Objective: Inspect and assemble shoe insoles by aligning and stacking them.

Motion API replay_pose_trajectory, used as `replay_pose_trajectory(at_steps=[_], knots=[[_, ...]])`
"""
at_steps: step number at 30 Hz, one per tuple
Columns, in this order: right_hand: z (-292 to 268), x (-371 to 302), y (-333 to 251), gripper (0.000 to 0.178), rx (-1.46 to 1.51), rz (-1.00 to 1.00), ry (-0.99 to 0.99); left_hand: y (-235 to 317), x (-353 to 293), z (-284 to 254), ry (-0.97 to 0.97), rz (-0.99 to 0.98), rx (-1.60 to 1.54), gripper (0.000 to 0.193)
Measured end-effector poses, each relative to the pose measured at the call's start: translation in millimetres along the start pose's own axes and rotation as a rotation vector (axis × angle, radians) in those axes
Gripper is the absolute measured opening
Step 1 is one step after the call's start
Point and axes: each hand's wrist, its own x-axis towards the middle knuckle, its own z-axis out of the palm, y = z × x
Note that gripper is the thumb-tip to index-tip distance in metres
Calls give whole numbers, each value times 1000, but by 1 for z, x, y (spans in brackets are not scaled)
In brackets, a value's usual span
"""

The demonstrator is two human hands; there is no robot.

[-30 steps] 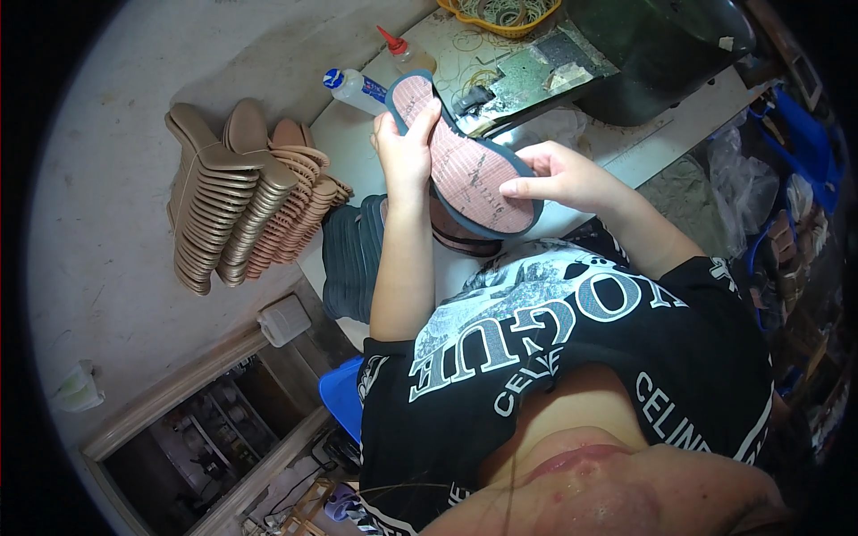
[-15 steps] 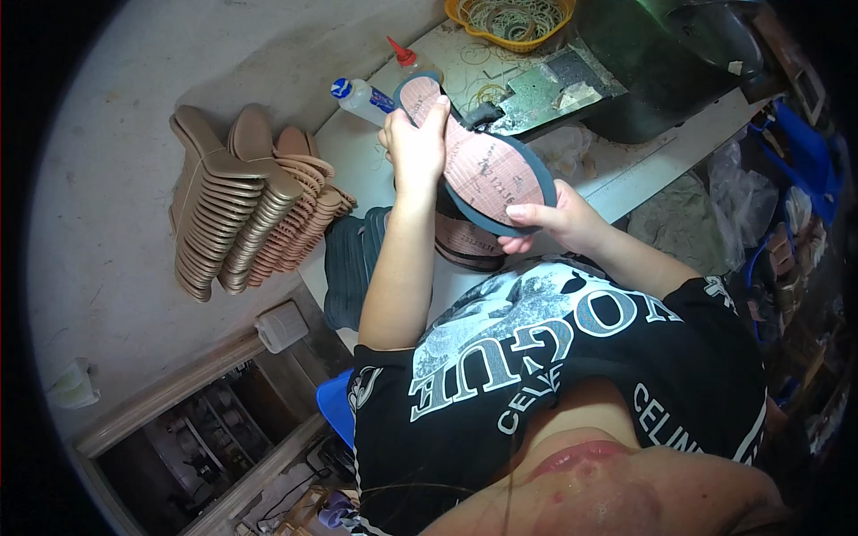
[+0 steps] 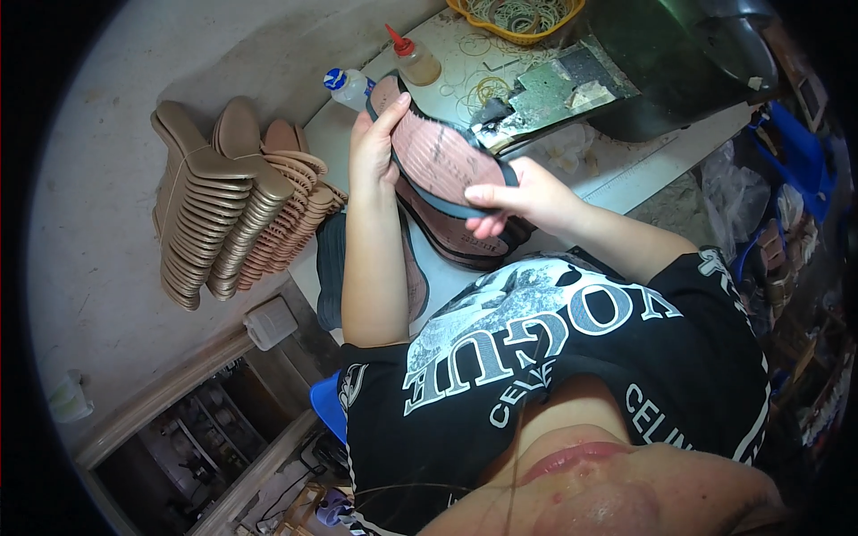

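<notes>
Both my hands hold a shoe sole (image 3: pixel 436 150) with a pinkish, marked face and a dark rim, tilted above the table. My left hand (image 3: pixel 374 143) grips its upper, narrower end, thumb over the face. At the lower, wider end my right hand (image 3: pixel 529 198) pinches the edge, thumb on top and fingers underneath. Below it lie more dark-edged soles (image 3: pixel 465 248) with pink faces, partly covered by the held one. A stack of dark soles (image 3: pixel 332 279) sits beside my left forearm, which hides part of it.
Gold and pink insoles (image 3: pixel 210 214) stand stacked at the left. Toward the back are a red-tipped squeeze bottle (image 3: pixel 417 68), a blue-capped white bottle (image 3: pixel 350 89) and a yellow basket (image 3: pixel 523 37) of rubber bands. A green metal machine plate (image 3: pixel 567 94) juts in at right.
The held sole has moved left and toward me with both hands, and its face now looks bent. More of the soles beneath and of the bottles shows.
</notes>
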Motion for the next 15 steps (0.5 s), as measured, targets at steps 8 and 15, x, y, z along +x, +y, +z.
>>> replay_pose_trajectory(at_steps=[8,15], knots=[[9,-25,5,29,0,62,-156,11,-99,18,-180,-59,-506,30],[-2,-34,-2,15,-931,-909,349,-7,-120,19,-46,-21,-319,26]])
